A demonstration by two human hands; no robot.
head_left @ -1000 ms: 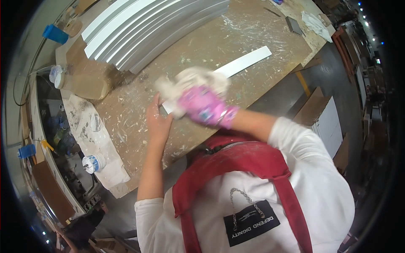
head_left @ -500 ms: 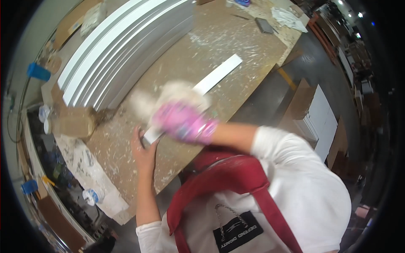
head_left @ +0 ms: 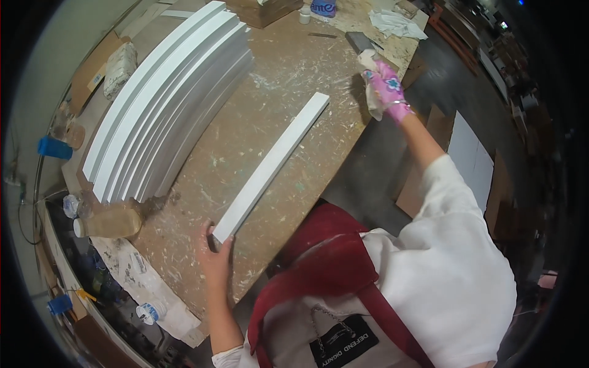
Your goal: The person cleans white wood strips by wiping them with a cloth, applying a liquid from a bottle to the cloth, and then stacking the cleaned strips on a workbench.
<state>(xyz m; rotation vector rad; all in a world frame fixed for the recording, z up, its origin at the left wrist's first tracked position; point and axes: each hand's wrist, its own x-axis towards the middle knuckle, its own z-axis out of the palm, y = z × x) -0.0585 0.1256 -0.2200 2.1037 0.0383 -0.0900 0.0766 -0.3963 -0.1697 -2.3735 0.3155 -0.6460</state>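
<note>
A long white strip of board (head_left: 273,164) lies slantwise on the paint-marked worktable (head_left: 264,98). My bare left hand (head_left: 216,253) grips its near end, thumb on one side and fingers on the other. Out at the table's right edge, past the strip's far end, my right hand (head_left: 388,91) wears a pink flowered glove. That hand is closed on a cream cloth (head_left: 372,103), part of which hangs below the fingers. A large stack of similar white strips (head_left: 169,113) stands to the left of the single strip.
A grey block (head_left: 359,42) and crumpled white paper (head_left: 397,24) lie beyond my right hand. A jar of yellowish liquid (head_left: 110,224) rests on its side at the left. Nearby are a blue container (head_left: 55,148) and a white cup (head_left: 147,313). Cardboard (head_left: 423,178) stands right of the table.
My right hand and the cloth have swept from the strip's near half out to the right, past its far end. The strip lies uncovered; my left hand stays at its near end.
</note>
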